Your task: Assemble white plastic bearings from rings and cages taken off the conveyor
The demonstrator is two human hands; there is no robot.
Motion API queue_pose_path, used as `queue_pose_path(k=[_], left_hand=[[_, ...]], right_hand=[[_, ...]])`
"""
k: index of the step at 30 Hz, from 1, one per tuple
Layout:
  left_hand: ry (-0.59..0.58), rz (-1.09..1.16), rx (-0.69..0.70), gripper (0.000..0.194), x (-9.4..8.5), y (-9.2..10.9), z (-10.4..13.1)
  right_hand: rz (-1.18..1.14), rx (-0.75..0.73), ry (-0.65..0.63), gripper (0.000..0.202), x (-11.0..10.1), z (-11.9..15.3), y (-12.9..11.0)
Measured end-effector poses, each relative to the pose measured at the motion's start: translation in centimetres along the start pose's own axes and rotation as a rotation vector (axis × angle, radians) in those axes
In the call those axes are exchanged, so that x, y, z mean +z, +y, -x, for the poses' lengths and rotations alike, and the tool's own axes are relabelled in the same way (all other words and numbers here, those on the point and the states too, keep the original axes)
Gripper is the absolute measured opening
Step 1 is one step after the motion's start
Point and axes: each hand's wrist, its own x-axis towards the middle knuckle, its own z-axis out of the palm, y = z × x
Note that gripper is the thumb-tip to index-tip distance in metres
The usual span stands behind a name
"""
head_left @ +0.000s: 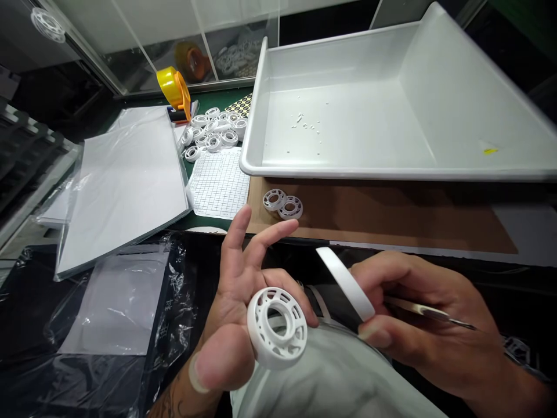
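My left hand [235, 290] is palm up, with a white plastic slotted ring [257, 347] held beside its thumb. Two of its fingers stretch away from the ring, and a beige band covers part of the thumb. Pinched between the thumb and fingers of my right hand [435, 319] is a second white ring [343, 281], seen edge-on, so its face is hidden. A slim tool with a pale handle and a thin metal tip [426, 312] also lies in that hand. The two rings are apart.
A large white tray [331, 172] with small white scraps stands at the back. Two rings [290, 207] lie on the brown board [391, 215]. Left of the tray are a ring pile [213, 142], a printed grid sheet [220, 186], a yellow tape dispenser [174, 90] and wrapped paper [126, 186].
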Motion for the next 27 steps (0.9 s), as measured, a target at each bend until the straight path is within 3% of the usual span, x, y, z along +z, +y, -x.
queue_pose_path(k=[5,10,17,21,24,27], left_hand=[[0.041,-0.045,-0.04,0.121,0.1,0.2,0.0],[0.021,-0.02,-0.023,0.088,0.3,0.0,-0.2],[0.044,0.032,-0.006,0.072,0.6,0.2,-0.4],[0.061,-0.01,-0.06,0.079,0.7,0.6,-0.6],[0.044,-0.075,-0.067,0.081,0.5,0.7,-0.6],[0.102,-0.175,-0.084,0.062,0.2,0.9,-0.7]], right_hand=[[0.017,-0.005,-0.016,0.022,0.1,-0.2,-0.1],[0.087,-0.081,-0.056,0.026,0.2,-0.4,-0.4],[0.59,-0.192,0.052,0.015,-2.5,-1.4,-0.5],[0.721,-0.223,0.024,0.016,-3.7,-1.5,-0.5],[0.838,-0.28,-0.008,0.012,-4.5,-2.2,1.1],[1.064,-0.166,-0.007,0.012,-6.1,-4.0,4.5]])
